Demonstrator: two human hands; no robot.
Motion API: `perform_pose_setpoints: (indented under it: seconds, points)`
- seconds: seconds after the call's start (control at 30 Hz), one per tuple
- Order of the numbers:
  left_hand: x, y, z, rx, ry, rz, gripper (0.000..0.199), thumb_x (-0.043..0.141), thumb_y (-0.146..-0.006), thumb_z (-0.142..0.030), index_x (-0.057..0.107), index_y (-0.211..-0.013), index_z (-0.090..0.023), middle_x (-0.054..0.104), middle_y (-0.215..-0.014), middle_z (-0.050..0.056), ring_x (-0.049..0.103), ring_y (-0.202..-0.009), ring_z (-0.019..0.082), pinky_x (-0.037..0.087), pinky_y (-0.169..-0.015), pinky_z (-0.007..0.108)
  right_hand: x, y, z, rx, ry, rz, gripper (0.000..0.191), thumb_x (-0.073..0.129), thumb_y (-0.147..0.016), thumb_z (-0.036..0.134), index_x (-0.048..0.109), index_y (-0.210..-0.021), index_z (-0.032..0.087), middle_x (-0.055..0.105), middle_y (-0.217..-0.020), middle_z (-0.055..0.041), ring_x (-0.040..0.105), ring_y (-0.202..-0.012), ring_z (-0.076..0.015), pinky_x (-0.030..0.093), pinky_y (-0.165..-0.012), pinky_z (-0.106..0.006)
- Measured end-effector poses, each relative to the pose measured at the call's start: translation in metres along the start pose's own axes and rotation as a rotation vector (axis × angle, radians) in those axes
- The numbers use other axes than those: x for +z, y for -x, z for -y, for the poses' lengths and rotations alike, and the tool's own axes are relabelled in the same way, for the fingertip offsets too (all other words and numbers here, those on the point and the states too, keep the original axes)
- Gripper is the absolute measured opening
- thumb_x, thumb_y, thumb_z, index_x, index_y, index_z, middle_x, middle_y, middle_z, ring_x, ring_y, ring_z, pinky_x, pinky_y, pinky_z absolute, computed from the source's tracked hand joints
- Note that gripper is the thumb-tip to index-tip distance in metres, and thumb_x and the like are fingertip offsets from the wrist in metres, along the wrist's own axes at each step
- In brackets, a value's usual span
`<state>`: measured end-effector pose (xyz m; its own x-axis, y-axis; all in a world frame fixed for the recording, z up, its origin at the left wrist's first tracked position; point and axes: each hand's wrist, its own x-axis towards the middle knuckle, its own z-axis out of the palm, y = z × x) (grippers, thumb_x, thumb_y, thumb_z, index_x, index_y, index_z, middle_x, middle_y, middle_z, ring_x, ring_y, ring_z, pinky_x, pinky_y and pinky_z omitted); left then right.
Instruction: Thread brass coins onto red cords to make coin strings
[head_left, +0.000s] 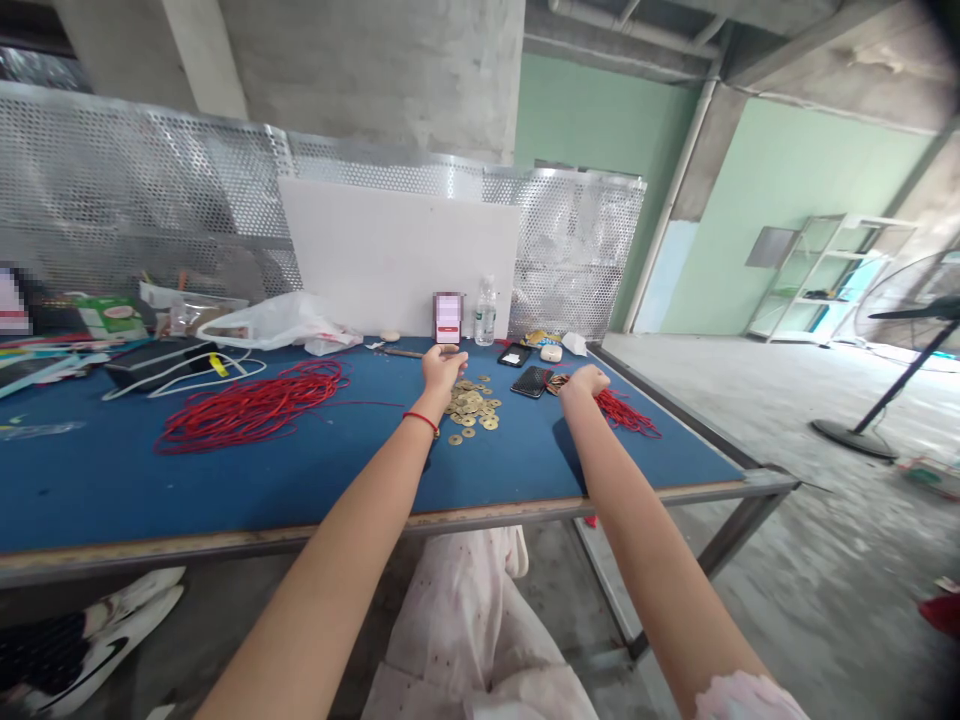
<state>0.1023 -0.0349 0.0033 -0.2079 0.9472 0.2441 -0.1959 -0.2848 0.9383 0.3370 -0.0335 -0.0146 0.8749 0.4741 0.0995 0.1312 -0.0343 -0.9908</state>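
Note:
My left hand (442,370) rests curled at the far side of a pile of brass coins with square holes (471,408), and its fingertips are next to a thin wooden stick (405,352). A red thread bracelet (421,421) circles that wrist. My right hand (585,379) is closed at the far right of the table, with a tasselled bunch of red cord (626,412) running out from under it. A strip of coins (556,384) lies just left of it. A large tangle of red cord (251,408) lies to the left of my left hand.
The blue table (300,480) has a metal-framed front edge. Two phones (531,381) lie beyond the coins. A water bottle (485,312), a white board (397,255) and a perforated metal screen (570,250) stand behind. Cables, a plastic bag (277,322) and packages crowd the far left.

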Motion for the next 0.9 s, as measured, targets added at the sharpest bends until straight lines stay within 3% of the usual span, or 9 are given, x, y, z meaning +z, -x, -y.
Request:
perform_pose_setpoints:
  seconds: [0.13, 0.23, 0.33, 0.43, 0.57, 0.7, 0.8, 0.9]
  points:
    - [-0.001, -0.001, 0.002, -0.036, -0.087, 0.016, 0.018, 0.067, -0.063, -0.009, 0.057, -0.077, -0.014, 0.061, -0.066, 0.003, 0.060, -0.058, 0.014, 0.044, -0.051, 0.021, -0.001, 0.006, -0.002, -0.074, 0.116, 0.055, 0.049, 0.030, -0.083, 0.015, 0.045, -0.130, 0.012, 0.060, -0.105, -0.0152, 0.059, -0.088, -0.0233, 0.048, -0.071, -0.035]
    - [-0.002, -0.002, 0.005, -0.039, -0.122, 0.037, 0.016, 0.066, -0.062, -0.010, 0.058, -0.076, -0.015, 0.062, -0.067, 0.004, 0.060, -0.058, 0.014, 0.044, -0.050, 0.021, -0.001, 0.014, -0.002, -0.179, 0.184, 0.170, 0.038, 0.044, -0.077, 0.018, 0.061, -0.111, 0.017, 0.062, -0.106, -0.0105, 0.058, -0.095, -0.0227, 0.047, -0.083, -0.035]
    - [-0.003, -0.003, 0.008, -0.024, -0.145, 0.046, 0.017, 0.067, -0.060, -0.011, 0.059, -0.075, -0.015, 0.063, -0.067, 0.004, 0.061, -0.058, 0.015, 0.043, -0.049, 0.020, -0.003, 0.022, -0.001, -0.306, 0.438, 0.338, 0.034, 0.050, -0.072, 0.015, 0.069, -0.098, 0.022, 0.062, -0.110, -0.0108, 0.053, -0.109, -0.0296, 0.041, -0.093, -0.046]
    - [-0.002, -0.004, 0.008, -0.046, -0.155, 0.056, 0.018, 0.068, -0.058, -0.012, 0.059, -0.074, -0.015, 0.063, -0.067, 0.005, 0.061, -0.057, 0.015, 0.041, -0.048, 0.020, -0.004, 0.029, -0.001, -0.371, 0.674, 0.453, 0.036, 0.050, -0.074, 0.016, 0.070, -0.103, 0.020, 0.058, -0.119, -0.0167, 0.045, -0.121, -0.0367, 0.034, -0.097, -0.056]
    - [-0.001, -0.004, 0.008, -0.070, -0.150, 0.065, 0.017, 0.066, -0.059, -0.012, 0.059, -0.074, -0.015, 0.064, -0.069, 0.006, 0.061, -0.057, 0.015, 0.041, -0.049, 0.021, -0.003, 0.034, -0.001, -0.354, 0.741, 0.497, 0.040, 0.050, -0.075, 0.017, 0.066, -0.112, 0.012, 0.057, -0.122, -0.0224, 0.046, -0.121, -0.0388, 0.034, -0.096, -0.057]
    - [-0.001, -0.005, 0.011, -0.061, -0.148, 0.073, 0.017, 0.066, -0.058, -0.013, 0.059, -0.073, -0.015, 0.064, -0.068, 0.005, 0.061, -0.058, 0.016, 0.041, -0.049, 0.021, -0.003, 0.030, 0.004, -0.326, 0.500, 0.331, 0.046, 0.045, -0.079, 0.020, 0.057, -0.124, 0.015, 0.056, -0.126, -0.0173, 0.051, -0.117, -0.0318, 0.039, -0.097, -0.048]
    - [-0.003, -0.009, 0.016, -0.036, -0.196, 0.066, 0.016, 0.066, -0.058, -0.013, 0.060, -0.072, -0.016, 0.064, -0.066, 0.005, 0.061, -0.060, 0.017, 0.042, -0.051, 0.022, -0.007, 0.023, 0.007, -0.137, 0.277, 0.123, 0.047, 0.039, -0.082, 0.022, 0.053, -0.127, 0.020, 0.056, -0.127, -0.0125, 0.054, -0.116, -0.0266, 0.042, -0.095, -0.040]
    - [-0.007, -0.014, 0.023, 0.024, -0.328, 0.057, 0.014, 0.066, -0.058, -0.015, 0.062, -0.071, -0.017, 0.063, -0.064, 0.005, 0.061, -0.063, 0.019, 0.043, -0.057, 0.025, -0.013, 0.017, 0.007, 0.044, 0.235, 0.020, 0.054, 0.031, -0.083, 0.018, 0.047, -0.134, 0.013, 0.051, -0.132, -0.0200, 0.054, -0.116, -0.0304, 0.045, -0.091, -0.043]
